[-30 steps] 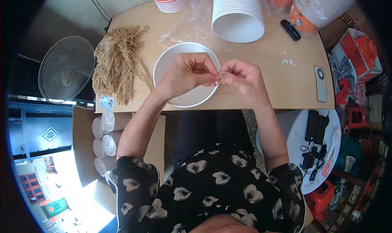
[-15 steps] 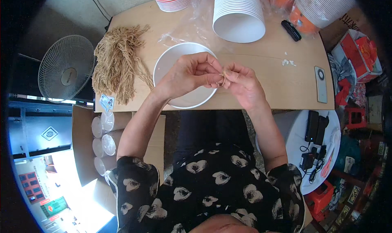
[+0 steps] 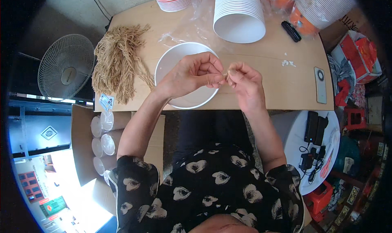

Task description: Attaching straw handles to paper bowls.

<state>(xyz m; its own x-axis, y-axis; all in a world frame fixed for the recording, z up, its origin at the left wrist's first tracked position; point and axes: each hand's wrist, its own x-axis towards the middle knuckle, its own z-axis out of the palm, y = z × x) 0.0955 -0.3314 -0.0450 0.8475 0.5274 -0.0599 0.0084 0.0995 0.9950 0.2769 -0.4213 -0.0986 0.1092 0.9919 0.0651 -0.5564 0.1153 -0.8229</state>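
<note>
Over the right side of a round white tub (image 3: 161, 61), my left hand (image 3: 190, 74) and my right hand (image 3: 248, 86) meet with their fingertips pinched. Between them is a short bit of thin tan cord (image 3: 226, 74), mostly covered by the fingers. Both hands are closed on it. The tub stands near the table's front edge, and part of its inside is hidden by my left hand. To its left lies a thick bundle of tan, crinkled cords (image 3: 118, 61), with a tail reaching toward the tub.
A stack of white paper tubs (image 3: 240, 16) lies at the back beside crumpled clear plastic (image 3: 192, 23). Rightward are a black clip-like object (image 3: 291, 31), small white bits (image 3: 288, 63) and a phone (image 3: 321, 85). A fan (image 3: 67, 69) stands left; a carton of lidded tubs (image 3: 108, 144) sits below.
My right hand has turned a little and shifted slightly right and up. The small loop of cord seen below the fingertips no longer shows. My left hand is almost still.
</note>
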